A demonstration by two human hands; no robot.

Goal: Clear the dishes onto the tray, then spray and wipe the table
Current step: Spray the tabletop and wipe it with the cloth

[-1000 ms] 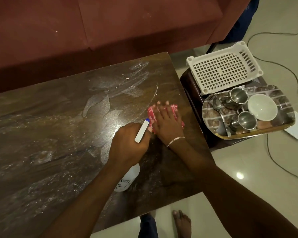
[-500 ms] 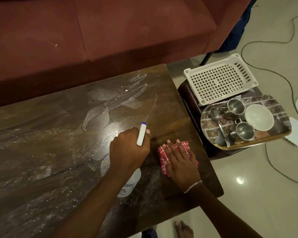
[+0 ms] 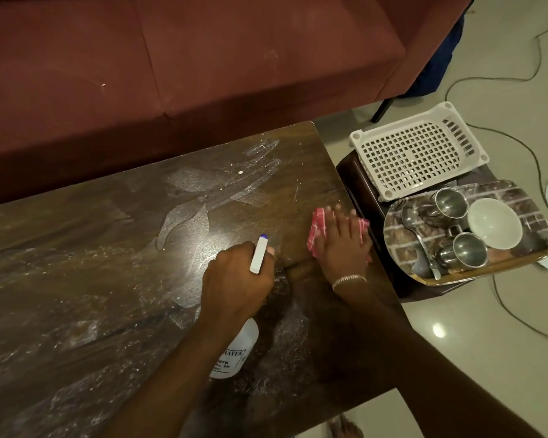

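My left hand grips a white spray bottle over the dark wooden table, its nozzle pointing away from me. My right hand presses flat on a red-and-white cloth near the table's right edge. Wet smears and white specks cover the tabletop. To the right, a patterned tray holds two steel cups, a white bowl and a spoon.
A white perforated plastic basket sits behind the tray on a low dark stand. A maroon sofa runs along the table's far side. Cables and paper scraps lie on the tiled floor at right.
My right hand slid the cloth toward me along the table's right side, then back away to the right edge. My left hand kept its hold on the bottle.
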